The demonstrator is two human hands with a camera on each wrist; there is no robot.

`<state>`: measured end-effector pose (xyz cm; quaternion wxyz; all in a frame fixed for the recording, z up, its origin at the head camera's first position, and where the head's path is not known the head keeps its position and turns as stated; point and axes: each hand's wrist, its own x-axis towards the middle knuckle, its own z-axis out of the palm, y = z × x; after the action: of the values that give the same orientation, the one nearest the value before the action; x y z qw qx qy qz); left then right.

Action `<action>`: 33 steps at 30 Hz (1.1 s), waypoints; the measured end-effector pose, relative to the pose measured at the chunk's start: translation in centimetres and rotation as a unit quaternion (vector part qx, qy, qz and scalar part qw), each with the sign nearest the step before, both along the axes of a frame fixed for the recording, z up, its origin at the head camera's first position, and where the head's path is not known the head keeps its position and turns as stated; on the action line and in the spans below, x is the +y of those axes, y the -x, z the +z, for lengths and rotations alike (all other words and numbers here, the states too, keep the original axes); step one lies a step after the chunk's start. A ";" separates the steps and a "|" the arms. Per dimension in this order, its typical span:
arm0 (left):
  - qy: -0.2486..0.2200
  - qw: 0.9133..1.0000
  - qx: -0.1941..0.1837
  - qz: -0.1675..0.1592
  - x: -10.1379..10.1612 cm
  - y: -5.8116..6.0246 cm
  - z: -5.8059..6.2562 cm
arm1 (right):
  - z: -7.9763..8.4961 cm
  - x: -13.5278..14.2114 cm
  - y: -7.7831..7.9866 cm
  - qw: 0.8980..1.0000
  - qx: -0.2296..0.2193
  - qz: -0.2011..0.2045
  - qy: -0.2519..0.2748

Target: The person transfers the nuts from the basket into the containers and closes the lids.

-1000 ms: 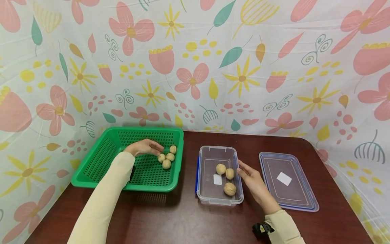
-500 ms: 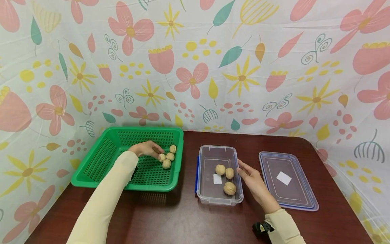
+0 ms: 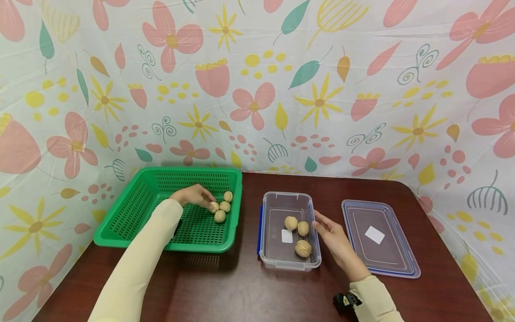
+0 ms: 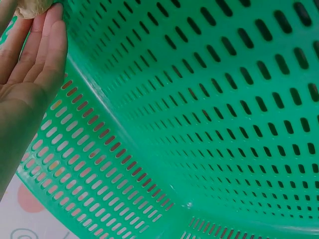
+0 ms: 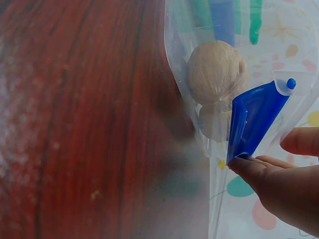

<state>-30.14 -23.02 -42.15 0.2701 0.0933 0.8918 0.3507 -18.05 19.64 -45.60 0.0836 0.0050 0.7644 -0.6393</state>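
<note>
My left hand (image 3: 193, 195) reaches into the green basket (image 3: 193, 247) and pinches a walnut (image 3: 214, 206) at its fingertips. The left wrist view shows that same walnut (image 4: 32, 7) cut off by the top edge, against the fingers. Several more walnuts (image 3: 220, 216) lie right beside it on the basket floor. My right hand (image 3: 335, 241) rests against the right side of a clear plastic box (image 3: 273, 259), its fingers extended. Seen from the right wrist, those fingers touch a blue latch (image 5: 259, 117) on the box, with the thumb apart. Three walnuts (image 3: 303, 248) sit inside the box.
A clear lid (image 3: 386, 255) with a bluish rim and a white square label lies on the table right of the box. The dark reddish wooden table (image 3: 217, 295) ends at the back against a flower-patterned cloth (image 3: 257, 58). A black device (image 3: 346, 302) is strapped to the right wrist.
My left hand has shifted slightly right, and its fingers have come together on the walnut. The right hand and the box have stayed in place.
</note>
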 end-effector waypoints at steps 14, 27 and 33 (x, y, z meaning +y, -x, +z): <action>-0.040 0.999 0.016 0.006 -0.2 -0.3 1.0 | 0.0 0.0 0.0 1.000 -0.002 0.000 -0.008; -0.108 0.993 0.000 0.044 -0.4 -0.3 2.0 | 0.0 0.0 0.0 1.000 0.004 -0.001 -0.004; -0.143 0.988 -0.005 0.065 -0.4 -0.4 2.9 | 0.0 0.0 0.0 1.000 0.004 0.000 -0.001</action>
<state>-29.72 -23.42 -39.22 0.2348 0.0707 0.8355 0.4917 -18.05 19.64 -45.60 0.0804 0.0023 0.7651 -0.6388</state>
